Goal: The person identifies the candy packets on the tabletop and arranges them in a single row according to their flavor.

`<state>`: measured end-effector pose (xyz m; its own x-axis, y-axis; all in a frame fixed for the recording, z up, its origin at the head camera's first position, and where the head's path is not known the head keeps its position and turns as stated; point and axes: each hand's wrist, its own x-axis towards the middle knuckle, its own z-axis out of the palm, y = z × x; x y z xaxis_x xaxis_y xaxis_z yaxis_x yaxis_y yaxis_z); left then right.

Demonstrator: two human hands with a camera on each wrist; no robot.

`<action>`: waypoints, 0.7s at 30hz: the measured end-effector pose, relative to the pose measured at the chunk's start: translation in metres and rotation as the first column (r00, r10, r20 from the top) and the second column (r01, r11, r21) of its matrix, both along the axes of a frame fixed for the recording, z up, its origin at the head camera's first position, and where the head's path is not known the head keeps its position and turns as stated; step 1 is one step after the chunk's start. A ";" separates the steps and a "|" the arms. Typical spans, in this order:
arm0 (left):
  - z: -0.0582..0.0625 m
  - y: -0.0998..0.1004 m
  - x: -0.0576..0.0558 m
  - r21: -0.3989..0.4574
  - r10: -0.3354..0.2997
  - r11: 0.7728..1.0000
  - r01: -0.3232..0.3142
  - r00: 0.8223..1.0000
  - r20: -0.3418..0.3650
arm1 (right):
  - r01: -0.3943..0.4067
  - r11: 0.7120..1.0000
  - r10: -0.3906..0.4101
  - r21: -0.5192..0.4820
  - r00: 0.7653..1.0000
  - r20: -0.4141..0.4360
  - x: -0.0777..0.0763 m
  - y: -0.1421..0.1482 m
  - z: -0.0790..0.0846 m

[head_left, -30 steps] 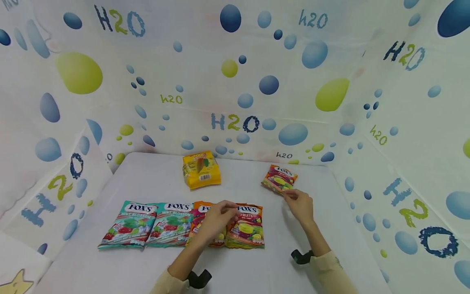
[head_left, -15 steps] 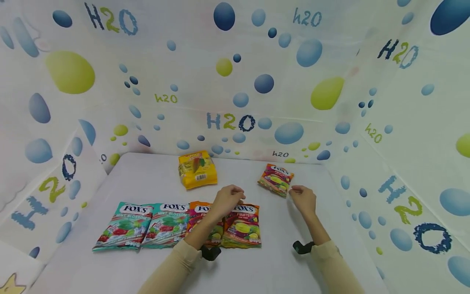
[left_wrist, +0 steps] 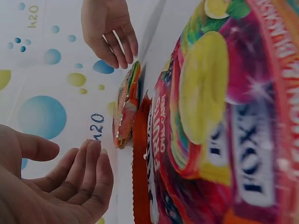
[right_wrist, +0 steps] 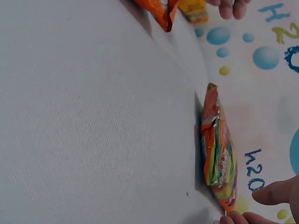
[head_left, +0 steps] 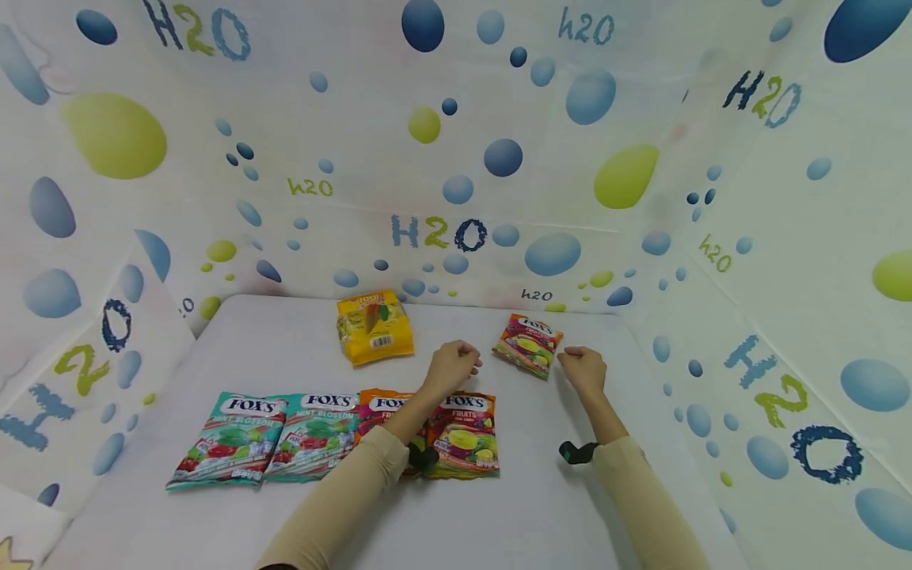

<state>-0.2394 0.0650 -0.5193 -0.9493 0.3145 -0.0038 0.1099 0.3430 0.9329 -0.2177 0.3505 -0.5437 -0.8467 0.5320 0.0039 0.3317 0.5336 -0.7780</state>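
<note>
Over the back edge of the two orange Fox's Fruits candy bags, my left hand (head_left: 454, 368) hovers with nothing in it. Its fingers (left_wrist: 86, 175) bend loosely, thumb apart, in the left wrist view. A third Fox's Fruits candy bag (head_left: 529, 346) lies tilted at the back right. Beside its right edge is my right hand (head_left: 584, 370), holding nothing; in the right wrist view the fingertips (right_wrist: 236, 218) are right at the bag's end. Of the two front orange bags, the right one (head_left: 465, 435) shows mostly, while my left forearm partly covers the left one (head_left: 378, 408).
Two teal Fox's Mint Blossom bags (head_left: 231, 439) (head_left: 317, 435) continue the front row leftward, edges overlapping. A yellow candy bag (head_left: 375, 328) stands near the back edge of the white table (head_left: 527, 514). A patterned sheet (head_left: 456, 158) encloses the back and sides.
My left hand has moved forward and right, off the front orange bags. My right hand has drawn off the back bag's near corner to its right side. The head view has shifted slightly.
</note>
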 end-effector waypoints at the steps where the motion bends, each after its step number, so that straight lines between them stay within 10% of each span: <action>1: 0.000 0.003 -0.003 -0.002 -0.006 1.000 0.006 1.000 -0.001 | 0.004 1.000 -0.004 -0.010 1.000 0.008 -0.001 0.001 0.000; 8: -0.005 0.023 -0.022 -0.124 -0.066 0.990 0.066 0.998 0.009 | 0.053 0.997 -0.050 -0.048 0.997 0.053 -0.006 0.004 -0.008; 21: -0.009 0.061 -0.059 -0.225 0.012 0.974 -0.004 0.999 0.035 | 0.067 0.994 -0.056 -0.088 0.991 0.122 -0.021 -0.003 -0.006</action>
